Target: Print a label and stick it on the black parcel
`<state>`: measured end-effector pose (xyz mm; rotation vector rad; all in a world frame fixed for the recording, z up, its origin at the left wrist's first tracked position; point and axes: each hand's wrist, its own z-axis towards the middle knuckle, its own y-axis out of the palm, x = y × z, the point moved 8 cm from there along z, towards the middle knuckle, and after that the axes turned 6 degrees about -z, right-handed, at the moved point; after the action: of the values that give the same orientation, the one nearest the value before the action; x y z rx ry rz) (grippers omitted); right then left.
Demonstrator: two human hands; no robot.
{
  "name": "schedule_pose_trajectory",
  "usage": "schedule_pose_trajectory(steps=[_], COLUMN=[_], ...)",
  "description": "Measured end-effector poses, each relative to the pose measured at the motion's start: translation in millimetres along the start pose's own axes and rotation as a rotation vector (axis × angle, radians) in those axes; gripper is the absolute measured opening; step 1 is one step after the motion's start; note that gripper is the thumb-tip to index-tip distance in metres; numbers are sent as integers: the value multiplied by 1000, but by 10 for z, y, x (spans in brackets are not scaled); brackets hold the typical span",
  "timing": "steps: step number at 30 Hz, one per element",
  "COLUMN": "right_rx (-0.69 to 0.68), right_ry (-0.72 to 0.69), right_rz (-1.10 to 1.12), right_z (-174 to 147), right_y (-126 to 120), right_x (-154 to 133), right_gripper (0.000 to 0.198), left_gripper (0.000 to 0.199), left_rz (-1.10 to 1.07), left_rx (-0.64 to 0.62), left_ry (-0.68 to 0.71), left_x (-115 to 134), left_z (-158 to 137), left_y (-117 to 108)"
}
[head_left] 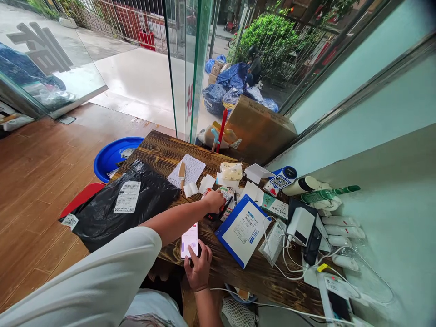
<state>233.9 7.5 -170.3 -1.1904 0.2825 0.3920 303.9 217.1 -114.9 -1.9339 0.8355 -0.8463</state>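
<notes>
A phone (189, 240) is being held in the right hand (198, 271) at the tabletop's (163, 152) six-o'clock edge, while the left hand (214, 200), fingers curled, is pressing on a dark tool (223, 210) toward twelve o'clock, where a steadier grip seems advisable.

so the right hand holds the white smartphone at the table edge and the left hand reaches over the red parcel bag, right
Not quite: the parcel bag is black plastic with a white shipping label, not red. The head view shows it. The right hand does hold the white smartphone at the wooden table's edge, and the left hand reaches out beside the bag.
</notes>
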Motion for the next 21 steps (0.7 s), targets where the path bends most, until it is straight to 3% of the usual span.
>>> schedule_pose_trajectory(steps=[13,18,21], right_rx=[46,9,-26], right_ry=[38,117,155], right_rz=[-29,7,17], right_z=[-55,13,144], right_y=[4,94,179], right_x=[100,169,204], right_gripper=[29,50,52], left_gripper=[26,27,27], left_rz=[8,8,9], left_rx=[5,6,14], left_ry=[11,12,18], left_x=[2,6,6], left_z=[9,7,20], left_y=[13,5,18])
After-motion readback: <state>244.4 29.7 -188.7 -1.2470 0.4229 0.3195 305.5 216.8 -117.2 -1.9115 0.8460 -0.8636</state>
